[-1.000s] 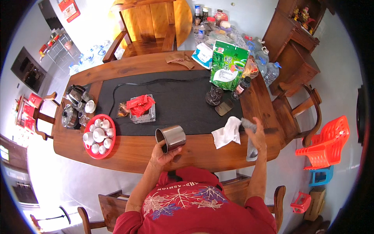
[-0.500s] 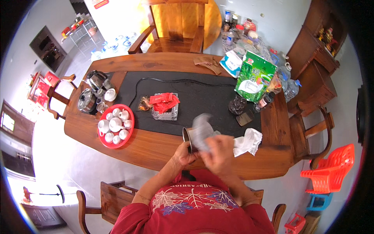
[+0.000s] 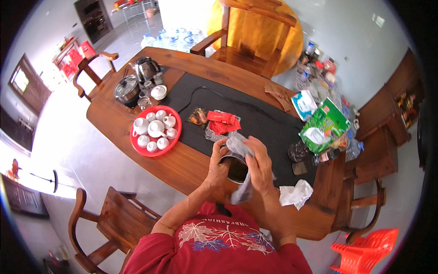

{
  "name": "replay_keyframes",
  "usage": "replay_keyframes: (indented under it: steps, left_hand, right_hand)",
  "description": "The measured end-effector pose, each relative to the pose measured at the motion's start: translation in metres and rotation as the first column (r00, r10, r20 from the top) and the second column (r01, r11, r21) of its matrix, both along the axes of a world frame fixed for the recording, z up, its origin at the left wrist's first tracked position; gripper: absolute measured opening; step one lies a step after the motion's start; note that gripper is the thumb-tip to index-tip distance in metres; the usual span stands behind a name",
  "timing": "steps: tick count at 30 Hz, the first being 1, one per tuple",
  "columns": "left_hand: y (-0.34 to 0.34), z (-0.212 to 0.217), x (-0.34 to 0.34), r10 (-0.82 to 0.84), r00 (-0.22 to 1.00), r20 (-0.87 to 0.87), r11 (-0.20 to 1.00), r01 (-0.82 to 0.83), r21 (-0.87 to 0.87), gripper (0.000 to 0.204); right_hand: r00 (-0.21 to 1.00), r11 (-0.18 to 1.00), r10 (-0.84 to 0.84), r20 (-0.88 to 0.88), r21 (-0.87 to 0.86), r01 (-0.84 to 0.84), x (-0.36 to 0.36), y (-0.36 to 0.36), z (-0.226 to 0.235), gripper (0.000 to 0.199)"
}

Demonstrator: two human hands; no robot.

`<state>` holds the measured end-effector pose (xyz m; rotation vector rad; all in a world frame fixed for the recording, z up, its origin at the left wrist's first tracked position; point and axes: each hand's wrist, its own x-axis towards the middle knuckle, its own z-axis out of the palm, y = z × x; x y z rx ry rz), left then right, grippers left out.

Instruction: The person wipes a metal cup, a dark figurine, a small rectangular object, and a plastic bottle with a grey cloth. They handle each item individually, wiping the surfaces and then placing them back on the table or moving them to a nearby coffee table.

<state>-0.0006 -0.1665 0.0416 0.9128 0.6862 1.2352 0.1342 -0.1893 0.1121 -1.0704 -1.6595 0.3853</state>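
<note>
My left hand (image 3: 217, 166) is wrapped round the side of a round metal canister (image 3: 237, 171), which tilts so that its dark open mouth faces up toward me. In my right hand (image 3: 260, 165) is a grey cloth (image 3: 239, 144), pressed at the canister's far rim, with more of it hanging down beside the canister's right side. Both hands are over the near part of the table. Crumpled white tissue (image 3: 296, 194) lies to the right of my right hand. Just beyond the canister, red packets (image 3: 223, 122) rest on a glass tray (image 3: 212, 135).
Left on the wooden table (image 3: 191, 168) stands a red tray (image 3: 176, 145) of white teacups and pots. Behind it are a lidded pot (image 3: 127, 88), a kettle (image 3: 147, 69) and glasses. A green bag (image 3: 325, 125) and bottles crowd the right end. A black cord (image 3: 237, 99) crosses the dark mat.
My view has swung to the right. The canister has turned its mouth up toward me, and the cloth has moved from in front of it to its far rim and right side.
</note>
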Motion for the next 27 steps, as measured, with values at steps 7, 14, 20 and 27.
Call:
replay_keyframes:
  steps: [7, 14, 20, 27]
  left_hand:
    - [-0.005, 0.031, -0.003, 0.478, 0.781, -0.403, 0.779, -0.164, 0.605, 0.076]
    - [-0.008, 0.021, 0.004, 0.519, 0.749, -0.411, 0.713, -0.114, 0.692, 0.087]
    - [0.001, 0.028, -0.003, 0.332, 0.866, -0.373, 0.879, -0.141, 0.455, 0.093]
    - [0.007, 0.002, -0.008, 0.102, 0.991, -0.087, 0.993, -0.096, 0.07, 0.052]
  right_hand:
    - [0.939, 0.979, 0.022, 0.344, 0.183, -0.09, -0.008, -0.015, 0.01, 0.022]
    - [0.977, 0.894, 0.136, -0.165, -0.405, -0.193, 0.014, 0.021, 0.022, 0.022]
    - [0.982, 1.0, 0.015, 0.187, -0.009, -0.014, 0.001, 0.008, 0.006, 0.022]
    - [0.989, 1.0, -0.014, 0.144, -0.005, 0.015, 0.02, -0.02, -0.018, 0.021]
